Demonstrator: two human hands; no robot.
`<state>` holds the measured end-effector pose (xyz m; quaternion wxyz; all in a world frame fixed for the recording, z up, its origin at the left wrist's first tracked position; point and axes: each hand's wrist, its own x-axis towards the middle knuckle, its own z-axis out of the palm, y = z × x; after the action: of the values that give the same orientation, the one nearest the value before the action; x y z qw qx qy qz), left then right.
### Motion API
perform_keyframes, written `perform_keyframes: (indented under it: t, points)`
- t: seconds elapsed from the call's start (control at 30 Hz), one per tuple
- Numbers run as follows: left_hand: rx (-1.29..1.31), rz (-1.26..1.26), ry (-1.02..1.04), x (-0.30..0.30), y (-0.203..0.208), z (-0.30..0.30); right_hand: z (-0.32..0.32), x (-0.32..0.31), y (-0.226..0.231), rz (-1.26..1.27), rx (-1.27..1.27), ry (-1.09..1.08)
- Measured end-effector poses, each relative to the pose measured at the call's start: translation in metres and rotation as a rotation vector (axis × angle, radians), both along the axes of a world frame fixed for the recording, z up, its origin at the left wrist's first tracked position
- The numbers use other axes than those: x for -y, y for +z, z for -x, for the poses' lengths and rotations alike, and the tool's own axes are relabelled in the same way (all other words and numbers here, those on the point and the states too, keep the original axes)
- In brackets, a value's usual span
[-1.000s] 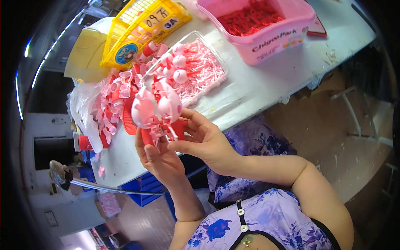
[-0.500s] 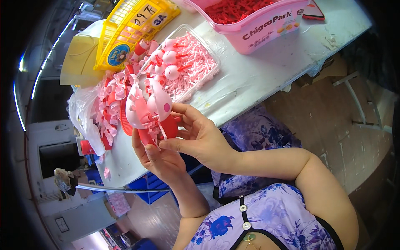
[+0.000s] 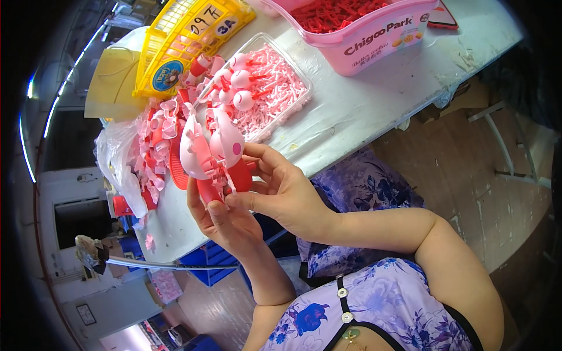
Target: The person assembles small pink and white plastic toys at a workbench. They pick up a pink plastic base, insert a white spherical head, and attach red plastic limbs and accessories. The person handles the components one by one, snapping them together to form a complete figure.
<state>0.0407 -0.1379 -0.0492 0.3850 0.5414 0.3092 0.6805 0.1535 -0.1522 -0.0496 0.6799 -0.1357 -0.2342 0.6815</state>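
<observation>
Your left hand [image 3: 232, 227] and right hand [image 3: 288, 190] grip the pink-and-red toy [image 3: 220, 146] (its 2 shell halves [image 3: 193, 153] parted), near the clear tray [image 3: 311, 92].

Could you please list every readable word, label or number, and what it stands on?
I'll place the texts without copying them.
Pink tub: large and small dark lettering; the tiny corner mark is unreadable.
Yellow basket: dark marks on two pale labels; blurred lettering on a round blue sticker.
Held pink pieces: none visible.
</observation>
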Motion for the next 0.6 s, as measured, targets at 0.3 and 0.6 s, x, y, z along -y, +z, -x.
perform_keyframes:
  t: [0.3, 0.6]
  points:
    - [0.027, 0.036, 0.021, 0.0008, 0.0069, -0.0087, 0.0003, 0.0005, 0.0006, -0.02, 0.007, -0.008]
    - [0.043, 0.043, 0.021, -0.0005, 0.0083, -0.0101, -0.0009, 0.0003, 0.0012, -0.02, -0.002, 0.0]
